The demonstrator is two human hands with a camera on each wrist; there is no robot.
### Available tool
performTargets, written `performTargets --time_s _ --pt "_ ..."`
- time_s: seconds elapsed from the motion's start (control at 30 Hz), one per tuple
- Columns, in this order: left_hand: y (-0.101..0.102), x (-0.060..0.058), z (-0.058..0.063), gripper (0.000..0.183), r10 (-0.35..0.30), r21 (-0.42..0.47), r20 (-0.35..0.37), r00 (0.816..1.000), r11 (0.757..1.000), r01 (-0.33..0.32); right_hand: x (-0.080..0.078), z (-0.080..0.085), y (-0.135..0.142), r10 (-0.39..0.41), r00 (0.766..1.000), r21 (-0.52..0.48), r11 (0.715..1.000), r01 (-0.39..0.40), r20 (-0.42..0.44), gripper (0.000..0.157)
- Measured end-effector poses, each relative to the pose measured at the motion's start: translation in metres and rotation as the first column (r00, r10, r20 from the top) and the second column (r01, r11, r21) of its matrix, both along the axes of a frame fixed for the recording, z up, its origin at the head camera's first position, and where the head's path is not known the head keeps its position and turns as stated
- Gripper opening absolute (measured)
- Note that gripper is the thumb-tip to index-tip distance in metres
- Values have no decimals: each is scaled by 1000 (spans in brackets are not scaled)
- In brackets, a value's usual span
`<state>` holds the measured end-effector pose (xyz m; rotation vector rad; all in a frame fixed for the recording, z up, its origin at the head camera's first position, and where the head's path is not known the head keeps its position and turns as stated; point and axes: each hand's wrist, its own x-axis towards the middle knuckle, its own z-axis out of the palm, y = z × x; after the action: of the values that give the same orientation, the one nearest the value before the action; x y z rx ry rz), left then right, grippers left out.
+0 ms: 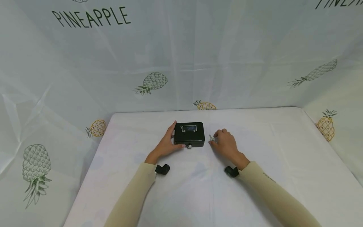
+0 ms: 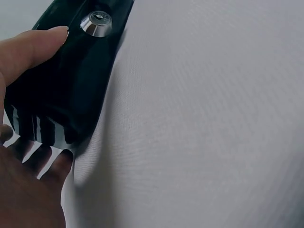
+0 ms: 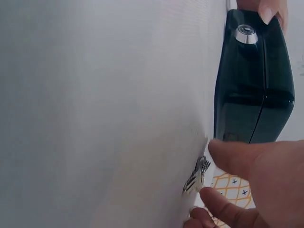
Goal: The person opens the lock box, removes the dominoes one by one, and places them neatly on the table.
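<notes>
A small black cash box (image 1: 189, 136) with a folding handle on its lid stands closed on the table. Its round silver lock (image 2: 97, 23) faces the person. My left hand (image 1: 165, 144) holds the box at its left end, the thumb on the front beside the lock and the fingers against the side. Just right of the box, a small bunch of silver keys (image 3: 195, 178) lies on the cloth. My right hand (image 1: 227, 144) reaches over them, thumb and index finger spread to either side, with a gap showing between the fingertips in the right wrist view.
White cloth covers the table (image 1: 181, 189), and a pineapple-print sheet (image 1: 227, 56) hangs behind and at the sides. Each wrist wears a small black camera, one on the left (image 1: 162, 169) and one on the right (image 1: 231, 171).
</notes>
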<state>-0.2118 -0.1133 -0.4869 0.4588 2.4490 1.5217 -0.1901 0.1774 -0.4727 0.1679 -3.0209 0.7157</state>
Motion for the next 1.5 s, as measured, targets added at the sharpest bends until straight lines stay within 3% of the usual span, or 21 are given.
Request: performTargets --time_s 0.27,0.77,1.13,1.5 --pt "-2 -2 1 119 10 29 67 998 1000 -12 -4 7 -7 -61 996 11 998 60 58 29" --pt "-4 -7 -5 113 22 148 85 996 988 -34 -4 5 -2 -26 992 -59 998 34 122 10" --pt "-2 -5 -4 111 63 182 88 994 980 -78 11 9 -5 -19 995 -185 982 37 97 8" --pt "2 -6 -1 109 94 173 104 990 979 -111 33 18 -17 -58 998 -107 993 56 -14 11"
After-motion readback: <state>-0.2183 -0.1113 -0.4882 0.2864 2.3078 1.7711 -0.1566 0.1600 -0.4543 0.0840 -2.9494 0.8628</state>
